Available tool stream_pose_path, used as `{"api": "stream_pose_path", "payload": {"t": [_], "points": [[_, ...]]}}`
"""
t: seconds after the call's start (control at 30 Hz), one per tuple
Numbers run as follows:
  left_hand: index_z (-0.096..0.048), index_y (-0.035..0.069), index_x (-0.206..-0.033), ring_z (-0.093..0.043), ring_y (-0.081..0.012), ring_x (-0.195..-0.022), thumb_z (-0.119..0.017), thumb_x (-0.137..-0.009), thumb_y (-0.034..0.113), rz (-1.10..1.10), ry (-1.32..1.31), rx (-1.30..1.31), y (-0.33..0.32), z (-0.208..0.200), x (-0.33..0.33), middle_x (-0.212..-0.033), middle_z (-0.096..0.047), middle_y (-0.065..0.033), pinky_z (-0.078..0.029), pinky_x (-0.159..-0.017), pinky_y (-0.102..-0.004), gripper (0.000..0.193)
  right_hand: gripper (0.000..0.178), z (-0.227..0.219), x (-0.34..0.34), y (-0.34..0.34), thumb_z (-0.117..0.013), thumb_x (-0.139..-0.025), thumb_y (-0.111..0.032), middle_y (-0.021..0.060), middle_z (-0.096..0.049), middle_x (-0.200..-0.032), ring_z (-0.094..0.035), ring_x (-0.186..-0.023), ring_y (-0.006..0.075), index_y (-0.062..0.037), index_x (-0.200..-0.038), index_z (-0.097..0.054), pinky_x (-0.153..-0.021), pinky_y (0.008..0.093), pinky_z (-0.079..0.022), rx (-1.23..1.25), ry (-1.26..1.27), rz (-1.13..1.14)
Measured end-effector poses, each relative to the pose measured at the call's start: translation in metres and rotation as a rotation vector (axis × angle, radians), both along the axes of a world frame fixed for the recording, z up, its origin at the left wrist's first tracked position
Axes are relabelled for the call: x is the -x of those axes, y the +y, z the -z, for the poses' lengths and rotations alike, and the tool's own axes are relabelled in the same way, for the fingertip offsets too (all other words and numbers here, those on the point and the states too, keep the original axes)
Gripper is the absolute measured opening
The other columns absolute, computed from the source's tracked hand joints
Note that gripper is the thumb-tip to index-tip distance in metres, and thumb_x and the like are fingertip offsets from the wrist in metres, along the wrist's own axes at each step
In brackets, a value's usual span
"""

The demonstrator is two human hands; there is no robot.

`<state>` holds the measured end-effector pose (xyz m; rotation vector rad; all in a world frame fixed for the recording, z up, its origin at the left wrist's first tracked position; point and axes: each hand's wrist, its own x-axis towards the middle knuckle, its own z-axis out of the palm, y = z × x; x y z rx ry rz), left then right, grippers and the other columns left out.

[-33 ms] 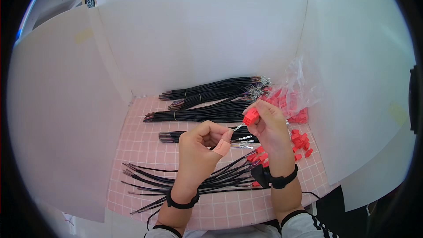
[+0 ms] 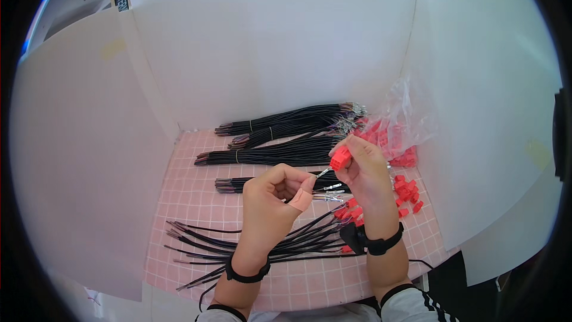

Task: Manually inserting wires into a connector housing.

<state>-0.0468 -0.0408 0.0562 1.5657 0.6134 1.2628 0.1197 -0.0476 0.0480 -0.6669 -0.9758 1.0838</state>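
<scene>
Between the thumb and fingers of my right hand [image 2: 364, 164] is a small red connector housing [image 2: 340, 158], its face with several openings turned toward my left hand. My left hand [image 2: 271, 200], with a tan patch on the thumb, pinches a wire close to its silver crimp terminal [image 2: 323, 172]. The terminal's tip meets the housing's face; how deep it sits I cannot tell. More bare terminals [image 2: 332, 187] stick out just below, beside the left fingertips. Under my forearms lie loose black cables [image 2: 298, 242], several with red housings [image 2: 351, 210] at their right ends.
Tied bundles of black cables [image 2: 268, 156] lie across the back of the pink checked tabletop [image 2: 179, 194]. A clear plastic bag [image 2: 405, 122] of red housings stands at the back right, with loose red housings [image 2: 407, 191] in front. White panels [image 2: 268, 42] enclose the table.
</scene>
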Motion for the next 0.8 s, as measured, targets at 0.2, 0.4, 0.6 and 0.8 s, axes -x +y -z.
{"api": "stream_pose_path", "payload": {"t": [0.2,0.4,0.6,0.8], "points": [[-0.059,-0.002,-0.077,-0.055,-0.0045,-0.06,-0.062,-0.075,0.001,-0.04,0.012,-0.081,-0.001,0.001,0.001,-0.066,-0.06,-0.0026,-0.044,-0.054,-0.0171,0.005,0.032,0.0,0.006,0.0,-0.045,-0.09,-0.028,0.0026,-0.051,-0.061,-0.044,-0.046,0.0078,0.0006,-0.079,-0.055,-0.04,0.0187,-0.033,0.0,0.018,0.006],[-0.058,0.001,-0.076,-0.052,-0.0049,-0.054,-0.062,-0.072,-0.002,-0.132,0.098,-0.2,-0.001,0.006,-0.006,-0.062,-0.057,-0.0017,-0.041,-0.05,-0.0173,0.006,0.03,-0.001,0.005,0.0,-0.048,-0.089,-0.03,0.0015,-0.053,-0.06,-0.044,-0.045,0.0061,-0.0037,-0.076,-0.055,-0.04,0.0179,-0.032,0.013,0.062,0.017],[-0.057,0.001,-0.075,-0.051,-0.0058,-0.054,-0.061,-0.07,-0.003,-0.168,0.118,-0.261,0.0,0.008,-0.009,-0.064,-0.056,-0.0024,-0.039,-0.048,-0.0175,0.008,0.027,0.001,0.004,0.001,-0.053,-0.086,-0.031,-0.0001,-0.055,-0.059,-0.042,-0.043,0.0033,-0.0078,-0.072,-0.054,-0.038,0.017,-0.029,0.016,0.025,0.053],[-0.056,0.001,-0.077,-0.054,-0.0103,-0.056,-0.061,-0.069,-0.004,-0.287,0.26,-0.422,-0.005,0.006,-0.012,-0.068,-0.054,-0.0044,-0.043,-0.049,-0.0198,0.011,0.021,-0.004,0.005,-0.004,-0.059,-0.083,-0.023,-0.0002,-0.055,-0.059,-0.041,-0.043,0.0023,-0.0063,-0.071,-0.055,-0.039,0.0163,-0.029,-0.038,-0.16,0.183]]}}
